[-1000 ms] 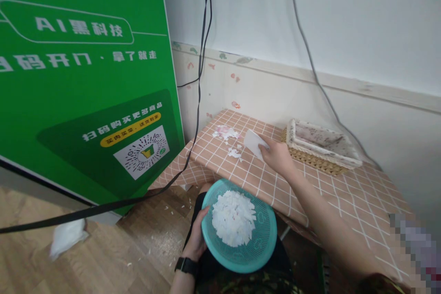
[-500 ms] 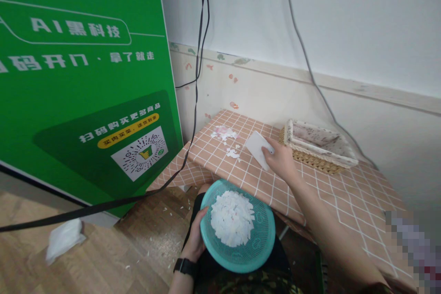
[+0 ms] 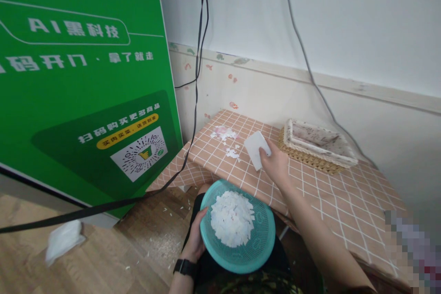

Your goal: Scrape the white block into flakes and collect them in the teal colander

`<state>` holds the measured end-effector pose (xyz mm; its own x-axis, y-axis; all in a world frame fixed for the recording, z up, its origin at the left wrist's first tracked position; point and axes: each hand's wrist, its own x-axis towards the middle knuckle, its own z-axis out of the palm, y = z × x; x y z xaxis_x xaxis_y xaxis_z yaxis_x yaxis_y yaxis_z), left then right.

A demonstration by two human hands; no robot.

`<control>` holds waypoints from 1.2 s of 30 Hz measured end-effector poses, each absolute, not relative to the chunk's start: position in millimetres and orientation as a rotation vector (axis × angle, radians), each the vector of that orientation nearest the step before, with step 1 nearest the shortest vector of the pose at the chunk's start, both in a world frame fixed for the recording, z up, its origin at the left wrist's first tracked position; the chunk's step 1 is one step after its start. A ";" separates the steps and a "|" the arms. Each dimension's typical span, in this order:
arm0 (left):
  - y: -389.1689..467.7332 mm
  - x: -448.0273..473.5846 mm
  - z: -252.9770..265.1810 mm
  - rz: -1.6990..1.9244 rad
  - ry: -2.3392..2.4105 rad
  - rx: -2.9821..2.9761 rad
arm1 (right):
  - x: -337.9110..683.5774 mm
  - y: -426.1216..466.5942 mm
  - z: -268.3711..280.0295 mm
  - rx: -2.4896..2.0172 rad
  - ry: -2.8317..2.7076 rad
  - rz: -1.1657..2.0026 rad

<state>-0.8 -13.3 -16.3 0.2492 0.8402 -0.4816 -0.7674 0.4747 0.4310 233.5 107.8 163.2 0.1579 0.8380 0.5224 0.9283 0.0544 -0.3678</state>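
Holds flat white rectangular card (image 3: pixel 254 147) pinched in bare right hand (image 3: pixel 276 161), over table draped in brown white-gridded cloth (image 3: pixel 327 190); can't tell if touching. Clasps rim of round teal plastic mesh basket (image 3: pixel 259 243) with bare left hand (image 3: pixel 197 235), over lap, just below near table edge. Has heap of small white scraps (image 3: pixel 232 218) in there, plus 2 small patches of white flakes (image 3: pixel 224 133) on cloth, left of card, with pink tinge in farther patch. Has rectangular tan wicker basket (image 3: pixel 306 161) with pale patterned liner right of card, near white-over-cream wall (image 3: pixel 248 9) with red and green marks. Has green panel (image 3: pixel 86 87) with white lettering at left, thin black cables (image 3: pixel 196 96) beside it, grey cable (image 3: pixel 312 73) farther right. Below: wood-look floor (image 3: pixel 113 257) with white bits and crumpled white plastic bag (image 3: pixel 64 240).
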 end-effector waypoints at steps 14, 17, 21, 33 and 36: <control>-15.2 1.6 0.4 1.104 0.785 0.100 | 244.4 117.2 157.8 -1.737 -1.698 -0.113; -15.1 0.9 -0.5 1.091 0.779 0.093 | 235.9 117.8 159.7 -1.723 -1.767 -0.108; -15.5 -0.2 -1.7 1.089 0.762 0.100 | 232.6 117.2 162.5 -1.740 -1.793 -0.098; -14.7 0.6 -6.1 1.085 0.759 0.102 | 222.6 122.3 169.0 -1.768 -1.922 -0.133; -14.6 0.3 -7.1 1.093 0.757 0.111 | 220.7 122.3 169.3 -1.770 -1.928 -0.146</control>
<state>0.3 -14.6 -7.1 0.2397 0.8323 -0.4998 -0.7602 0.4811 0.4366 220.7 122.3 169.3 -0.0160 0.8997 0.4363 0.9551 0.1428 -0.2594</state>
